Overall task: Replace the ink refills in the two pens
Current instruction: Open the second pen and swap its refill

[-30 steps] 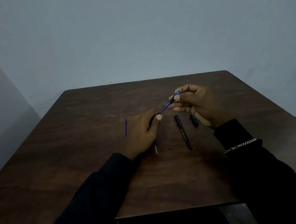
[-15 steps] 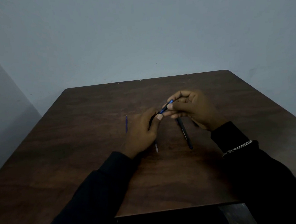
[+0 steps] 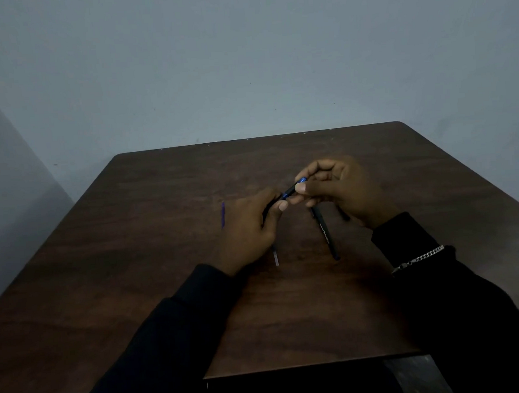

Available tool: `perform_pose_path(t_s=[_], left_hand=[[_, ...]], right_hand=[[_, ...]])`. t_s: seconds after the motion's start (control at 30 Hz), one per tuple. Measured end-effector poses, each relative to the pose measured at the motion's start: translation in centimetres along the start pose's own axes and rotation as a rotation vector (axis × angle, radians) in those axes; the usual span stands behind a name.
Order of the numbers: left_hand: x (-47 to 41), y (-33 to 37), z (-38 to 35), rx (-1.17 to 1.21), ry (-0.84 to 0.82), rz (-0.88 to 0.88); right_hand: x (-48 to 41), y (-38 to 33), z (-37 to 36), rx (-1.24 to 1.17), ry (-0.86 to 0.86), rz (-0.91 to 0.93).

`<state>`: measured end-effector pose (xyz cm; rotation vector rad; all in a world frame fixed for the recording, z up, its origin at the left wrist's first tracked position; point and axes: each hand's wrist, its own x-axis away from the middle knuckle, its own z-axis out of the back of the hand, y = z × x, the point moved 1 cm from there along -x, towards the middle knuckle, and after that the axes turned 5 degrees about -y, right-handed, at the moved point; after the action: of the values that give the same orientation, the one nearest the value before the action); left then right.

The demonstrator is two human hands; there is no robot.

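Head camera view shows both hands meeting above the dark brown wooden table, with one thin pen between them. The left hand is closed around the dark pen barrel, thumb on top, and the right hand pinches the dark front section with bright blue ends between thumb and forefinger. My judgement is that the step in hand is to seat this front piece, with its refill, back into the barrel. To do it well, the two parts should stay on one straight line, the left hand should hold the barrel firm, and the right hand should push or turn gently, without bending the thin tube inside. Just below the right hand lies the second pen, a long black stick pen with small pale print, and a short black piece, perhaps a cap, shows only partly under the right palm. Well to the left of the left hand lies a thin blue refill tube, and a short pale tube end comes out from under the left hand near the wrist. The light is weak, so I cannot tell if the joint is threaded or push-fit, how far the refill is already in, or which refill is new and which is used. The fingers hide most of the barrel.
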<state>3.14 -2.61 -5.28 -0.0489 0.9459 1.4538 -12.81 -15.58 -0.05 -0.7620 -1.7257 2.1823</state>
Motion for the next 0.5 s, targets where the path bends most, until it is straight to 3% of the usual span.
perform_pose_path(t_s=[0.5], left_hand=[[0.04,-0.50,-0.22,-0.012,-0.071,-0.034]], right_hand=[[0.21,0.07,-0.53,0.479,-0.003,0.093]])
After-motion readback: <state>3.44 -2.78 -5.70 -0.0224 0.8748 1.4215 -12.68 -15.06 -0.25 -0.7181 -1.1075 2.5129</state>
